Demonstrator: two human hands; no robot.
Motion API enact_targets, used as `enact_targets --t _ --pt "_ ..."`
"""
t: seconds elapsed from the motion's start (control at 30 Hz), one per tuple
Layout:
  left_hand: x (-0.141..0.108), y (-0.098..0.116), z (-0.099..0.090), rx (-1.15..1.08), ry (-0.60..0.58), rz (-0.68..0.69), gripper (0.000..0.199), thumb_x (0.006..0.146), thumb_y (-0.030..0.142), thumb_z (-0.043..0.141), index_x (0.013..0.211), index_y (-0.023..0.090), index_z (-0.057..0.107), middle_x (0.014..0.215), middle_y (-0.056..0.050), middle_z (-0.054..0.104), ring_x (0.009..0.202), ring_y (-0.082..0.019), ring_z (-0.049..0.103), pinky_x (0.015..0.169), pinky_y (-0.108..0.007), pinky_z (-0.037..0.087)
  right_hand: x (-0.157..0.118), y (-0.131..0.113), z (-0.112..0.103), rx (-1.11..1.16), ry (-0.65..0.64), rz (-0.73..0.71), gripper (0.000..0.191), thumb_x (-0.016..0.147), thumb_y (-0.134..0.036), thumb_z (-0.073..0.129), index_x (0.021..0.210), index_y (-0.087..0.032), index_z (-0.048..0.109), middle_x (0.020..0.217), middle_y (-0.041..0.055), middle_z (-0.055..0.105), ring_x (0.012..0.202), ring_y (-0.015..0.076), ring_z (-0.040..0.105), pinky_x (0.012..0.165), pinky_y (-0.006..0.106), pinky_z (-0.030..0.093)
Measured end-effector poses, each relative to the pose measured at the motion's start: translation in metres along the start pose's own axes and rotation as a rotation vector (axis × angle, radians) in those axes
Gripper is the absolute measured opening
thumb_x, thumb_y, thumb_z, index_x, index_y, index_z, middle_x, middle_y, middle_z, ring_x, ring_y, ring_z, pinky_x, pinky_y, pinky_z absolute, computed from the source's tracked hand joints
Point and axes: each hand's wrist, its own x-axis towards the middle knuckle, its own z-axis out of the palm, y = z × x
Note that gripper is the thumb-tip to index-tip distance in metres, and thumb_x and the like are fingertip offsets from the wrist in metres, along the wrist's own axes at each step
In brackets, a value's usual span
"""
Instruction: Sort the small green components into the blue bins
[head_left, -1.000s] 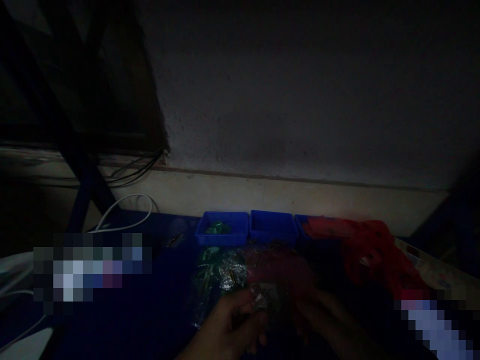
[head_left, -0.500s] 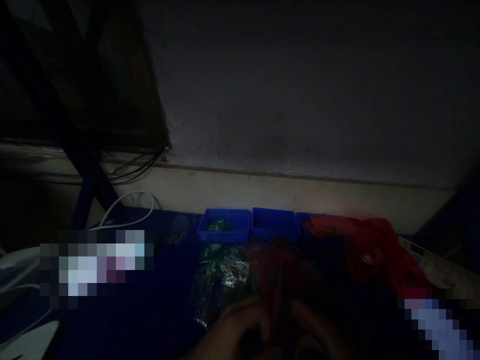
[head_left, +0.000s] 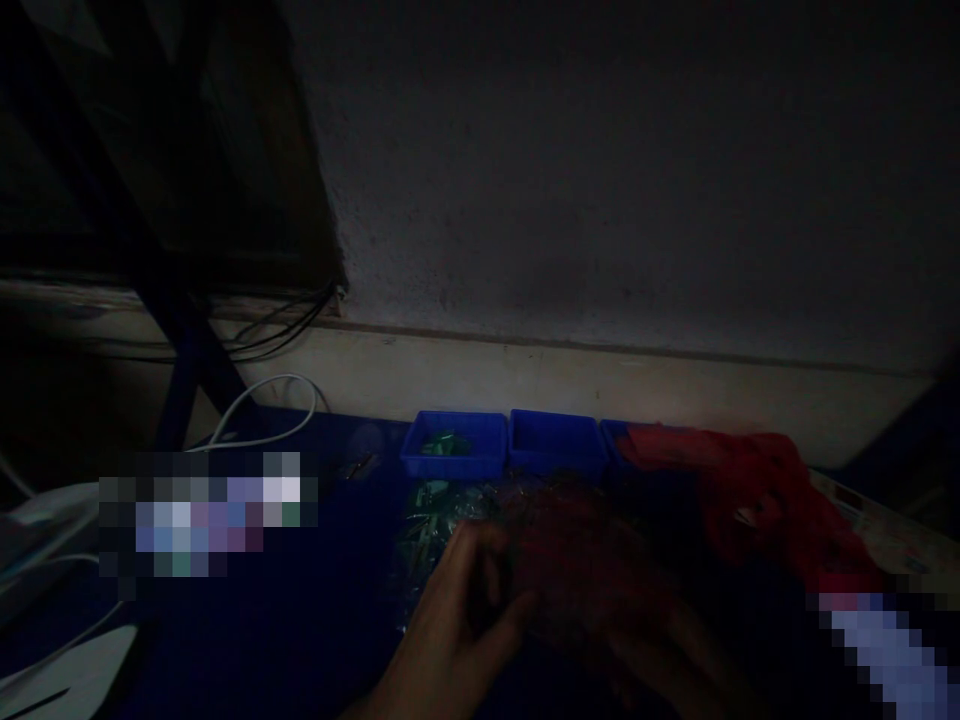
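Note:
My left hand (head_left: 461,610) is over the near middle of the blue table, fingers curved and thumb apart, with a gap between them. Beside its thumb lies a dark red mesh, perhaps a net bag (head_left: 574,555), spread out and blurred. My right hand (head_left: 667,650), dim and smeared by motion, is at the mesh's lower right edge; its fingers cannot be made out. Behind and left of my left hand are clear plastic packets (head_left: 427,515) with green pieces inside, partly covered by the hand.
Along the wall stand a blue bin (head_left: 454,460) with green packets, a second blue bin (head_left: 559,455), and a third partly under red mesh (head_left: 780,500). A white cable (head_left: 262,440) loops at the left. A white object (head_left: 67,680) lies at the near left. Two areas are pixelated.
My hands have moved apart, the left one up and leftward, the right one rightward. The red mesh, bunched upright between them before, is now spread wider and lower.

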Motion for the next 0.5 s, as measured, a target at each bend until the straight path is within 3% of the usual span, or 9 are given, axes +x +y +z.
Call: enact_targets --t 0.1,0.2,0.33,0.5 --pt "0.004 0.009 0.0 -0.247 -0.173 -0.088 0.031 0.079 0.023 0.063 0.109 0.021 0.055 0.096 -0.005 0.064 0.087 -0.02 0.059 0.08 -0.032 0.047 0.0 -0.001 -0.003 0.011 0.005 0.074 0.041 0.072 -0.05 0.067 0.106 -0.026 0.069 0.104 0.0059 0.071 0.102 0.0302 0.061 0.083 0.036 0.051" --pt "0.007 0.018 0.002 -0.381 -0.373 -0.141 0.019 0.081 0.022 0.059 0.099 0.019 0.065 0.095 -0.005 0.069 0.089 -0.022 0.062 0.085 -0.036 0.047 -0.001 -0.01 0.0 0.024 -0.032 0.156 0.04 0.072 -0.049 0.066 0.103 -0.025 0.069 0.106 0.0057 0.07 0.102 0.029 0.06 0.086 0.037 0.048" --pt "0.008 0.02 0.004 -0.383 -0.385 -0.154 0.021 0.083 0.021 0.056 0.099 0.018 0.069 0.09 -0.005 0.071 0.083 -0.02 0.063 0.08 -0.034 0.048 0.001 -0.02 0.005 -0.018 -0.013 0.214 0.034 0.072 -0.046 0.065 0.099 -0.025 0.069 0.096 0.0034 0.07 0.09 0.0244 0.062 0.079 0.033 0.048" --pt "0.009 0.018 0.003 -0.406 -0.352 -0.105 0.015 0.084 0.019 0.056 0.091 0.017 0.069 0.075 0.0 0.065 0.067 -0.013 0.056 0.066 -0.022 0.046 0.008 -0.019 0.008 -0.058 -0.056 0.155 0.031 0.074 -0.046 0.061 0.094 -0.024 0.069 0.075 0.0014 0.067 0.069 0.019 0.06 0.063 0.029 0.048"
